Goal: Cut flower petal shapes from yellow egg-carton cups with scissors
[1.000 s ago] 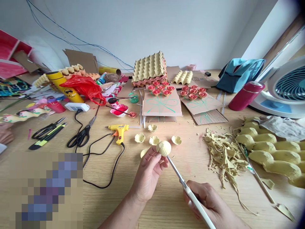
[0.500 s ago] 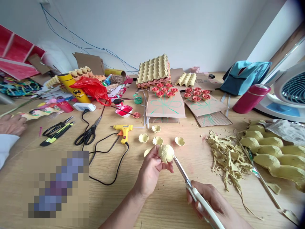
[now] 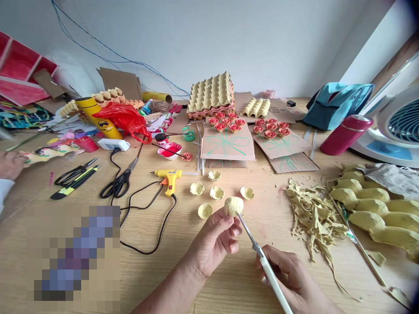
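Note:
My left hand [image 3: 212,237] pinches a pale yellow egg-carton cup [image 3: 233,206] between thumb and fingers, its rounded bottom turned up. My right hand [image 3: 288,272] is closed around white-handled scissors [image 3: 271,274]. The scissor blades reach the lower edge of the cup; whether they are fully closed I cannot make out. Just beyond my left hand lies a round uncut cup [image 3: 205,211]. Several cups with petal-shaped rims, among them one flower-shaped cup [image 3: 217,192], rest on the table behind it.
A yellow glue gun [image 3: 170,179] and black scissors [image 3: 118,183] lie to the left. Paper scraps [image 3: 310,218] and an egg carton [image 3: 376,205] are at right. Red flowers sit on cardboard [image 3: 225,146] behind. Another person's hand [image 3: 11,165] shows at far left.
The cup has turned and shifted slightly right in my left hand, whose fingers have moved. The scissors have tilted steeper, with blades closer together. The other person's hand has drawn left.

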`<action>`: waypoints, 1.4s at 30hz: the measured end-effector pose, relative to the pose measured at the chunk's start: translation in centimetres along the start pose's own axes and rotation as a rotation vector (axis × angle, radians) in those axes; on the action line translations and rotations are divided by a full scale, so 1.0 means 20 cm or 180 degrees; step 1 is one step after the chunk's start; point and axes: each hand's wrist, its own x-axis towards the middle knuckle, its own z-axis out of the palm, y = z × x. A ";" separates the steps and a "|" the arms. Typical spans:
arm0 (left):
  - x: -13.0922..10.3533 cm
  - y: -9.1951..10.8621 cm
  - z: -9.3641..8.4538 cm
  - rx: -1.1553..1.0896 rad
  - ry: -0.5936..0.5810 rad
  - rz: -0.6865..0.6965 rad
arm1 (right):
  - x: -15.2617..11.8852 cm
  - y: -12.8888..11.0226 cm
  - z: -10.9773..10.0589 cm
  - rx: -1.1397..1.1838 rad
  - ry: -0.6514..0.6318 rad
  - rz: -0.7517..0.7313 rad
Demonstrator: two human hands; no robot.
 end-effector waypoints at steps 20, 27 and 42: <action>-0.02 0.01 0.06 0.1478 0.0197 0.1002 | 0.00 0.02 -0.02 -0.0190 -0.0185 -0.0008; -0.02 -0.01 0.05 0.1175 0.0240 0.0724 | 0.01 0.01 -0.01 0.0039 -0.0195 -0.0033; -0.01 -0.03 0.04 0.0858 0.0093 0.0472 | 0.01 0.00 0.00 0.0160 -0.0190 -0.0050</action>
